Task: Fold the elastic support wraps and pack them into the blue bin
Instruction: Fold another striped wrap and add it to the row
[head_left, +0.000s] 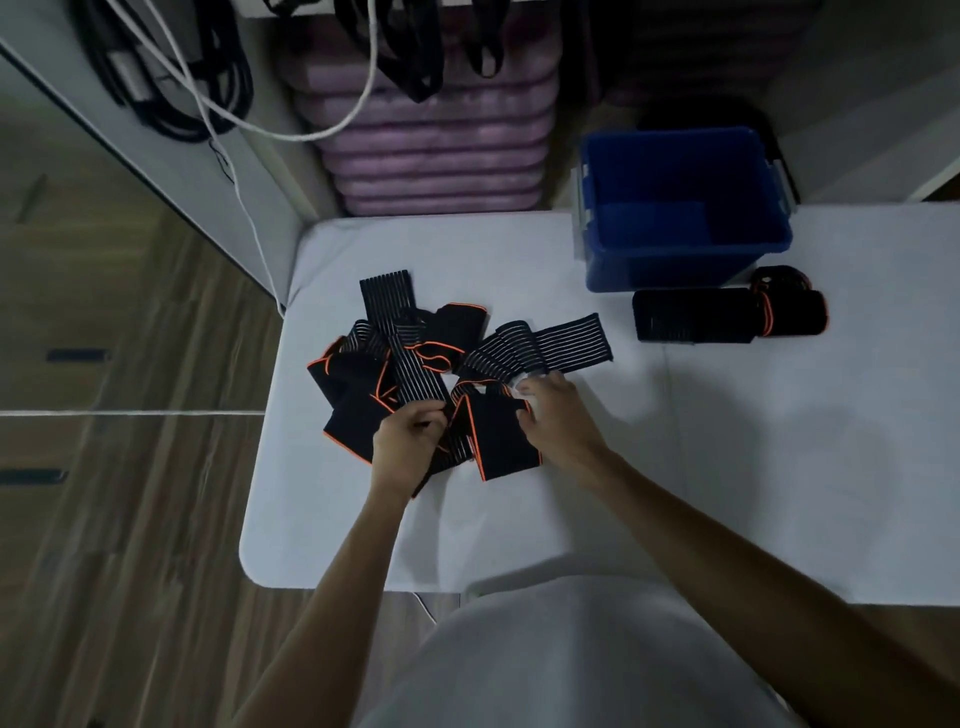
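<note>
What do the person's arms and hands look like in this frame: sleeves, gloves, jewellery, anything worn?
Both forearms are bare up to the frame edge, with no sleeves showing. The left hand and right hand wear no gloves, and no watch or ring can be made out. A light grey garment covers the torso below.

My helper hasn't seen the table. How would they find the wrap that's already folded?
Start at the blue bin at the table's far right. The folded wrap lies just in front of it, a neat dark bundle, apart from the loose pile.
</note>
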